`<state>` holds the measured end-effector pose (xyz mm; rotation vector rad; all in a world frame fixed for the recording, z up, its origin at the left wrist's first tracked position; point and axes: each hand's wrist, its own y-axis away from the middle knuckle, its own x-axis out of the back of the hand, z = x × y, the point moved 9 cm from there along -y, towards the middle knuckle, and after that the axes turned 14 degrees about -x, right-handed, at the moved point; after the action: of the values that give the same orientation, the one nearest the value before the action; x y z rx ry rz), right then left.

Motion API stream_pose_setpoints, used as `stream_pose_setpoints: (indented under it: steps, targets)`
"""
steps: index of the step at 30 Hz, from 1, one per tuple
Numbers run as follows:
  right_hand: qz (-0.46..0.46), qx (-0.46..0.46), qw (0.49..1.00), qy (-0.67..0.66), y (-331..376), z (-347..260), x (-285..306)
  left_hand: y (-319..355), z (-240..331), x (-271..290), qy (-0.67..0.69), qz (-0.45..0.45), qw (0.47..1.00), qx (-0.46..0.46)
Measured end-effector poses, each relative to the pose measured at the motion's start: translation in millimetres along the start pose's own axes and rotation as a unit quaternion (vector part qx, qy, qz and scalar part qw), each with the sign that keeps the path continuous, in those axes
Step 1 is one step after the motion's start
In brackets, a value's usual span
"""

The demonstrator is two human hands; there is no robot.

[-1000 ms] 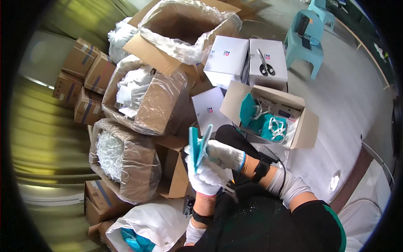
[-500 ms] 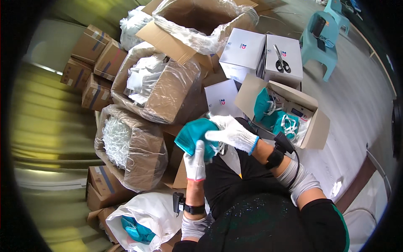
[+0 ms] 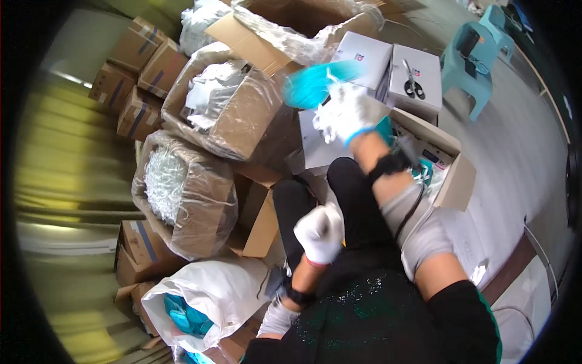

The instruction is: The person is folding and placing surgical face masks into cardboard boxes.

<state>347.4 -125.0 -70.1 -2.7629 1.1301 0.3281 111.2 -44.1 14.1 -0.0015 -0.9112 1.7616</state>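
My right hand [image 3: 345, 115], in a white knit glove with a blue cuff, is closed on a teal face mask [image 3: 318, 84]. The mask is smeared by motion, with its white strap near the fingers, above the white boxes. My left hand [image 3: 321, 233], gloved in white with a red cuff, is curled into a fist over my lap, and nothing shows sticking out of it. Beside my right forearm, an open carton [image 3: 459, 182] holds more teal masks [image 3: 424, 172] with white straps, partly hidden by the arm.
White boxes [image 3: 364, 51] stand ahead, with black-handled scissors [image 3: 414, 82] on one. Plastic-lined cartons at left hold white pieces [image 3: 215, 91] and white straps [image 3: 163, 182]. A white sack [image 3: 227, 282] holds teal masks. Brown cartons [image 3: 136, 45] stack at far left; a teal stool [image 3: 470, 67] stands at far right.
My right hand has carried the mask forward from my lap toward the white boxes. My left hand has let go of it, drawn back nearer my body and curled up.
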Motion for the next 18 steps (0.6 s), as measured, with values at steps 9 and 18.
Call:
stream_pose_setpoints:
  steps: [9,18]
  targets:
    - [0.039,-0.084,0.966,-0.242,24,-40,-42,19,-111,-5,0.324,-0.004,0.897,0.302]
    - [0.008,-0.273,0.958,-0.084,80,11,-110,37,-146,-26,0.496,0.062,0.820,0.277]
